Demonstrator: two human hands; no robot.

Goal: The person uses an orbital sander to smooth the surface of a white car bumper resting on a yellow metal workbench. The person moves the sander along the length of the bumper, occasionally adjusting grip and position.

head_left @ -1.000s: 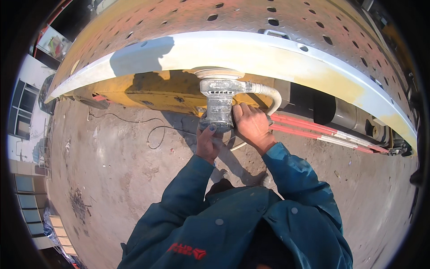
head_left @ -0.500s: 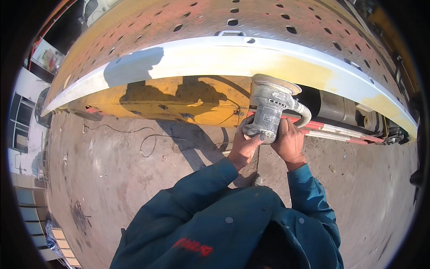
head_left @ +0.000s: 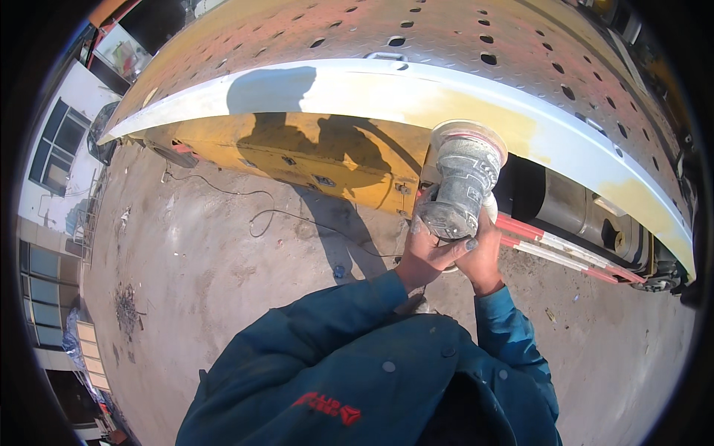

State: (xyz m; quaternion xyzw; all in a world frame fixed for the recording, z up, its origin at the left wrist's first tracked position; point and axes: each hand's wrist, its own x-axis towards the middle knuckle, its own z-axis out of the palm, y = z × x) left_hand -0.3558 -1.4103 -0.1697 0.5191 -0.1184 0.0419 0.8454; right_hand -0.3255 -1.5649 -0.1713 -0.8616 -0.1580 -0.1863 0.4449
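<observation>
Both my hands grip a dusty grey orbital sander point(head_left: 462, 182), held upright with its round pad at the top against or just in front of the long side rail point(head_left: 357, 85). The rail is white, with yellowish filler patches around the pad. My left hand point(head_left: 430, 254) wraps the lower left of the sander body, its thumb below. Closed round the lower right side is my right hand point(head_left: 482, 256), its fingers partly hidden behind the tool. Only a bit of the pale hose shows beside the right hand. Whether the pad touches the rail I cannot tell.
Above the rail spreads a rusty bed plate point(head_left: 446, 33) with rows of holes. Below it sit a yellow box point(head_left: 223, 149), a grey tank point(head_left: 569, 197) and red-and-white bars point(head_left: 558, 245). A thin cable point(head_left: 320, 224) trails over the concrete floor point(head_left: 201, 275).
The sander has turned in my hands: its pad now faces the rail more squarely, and its hose has swung mostly behind it. The view has swung slightly, with the scene tilting.
</observation>
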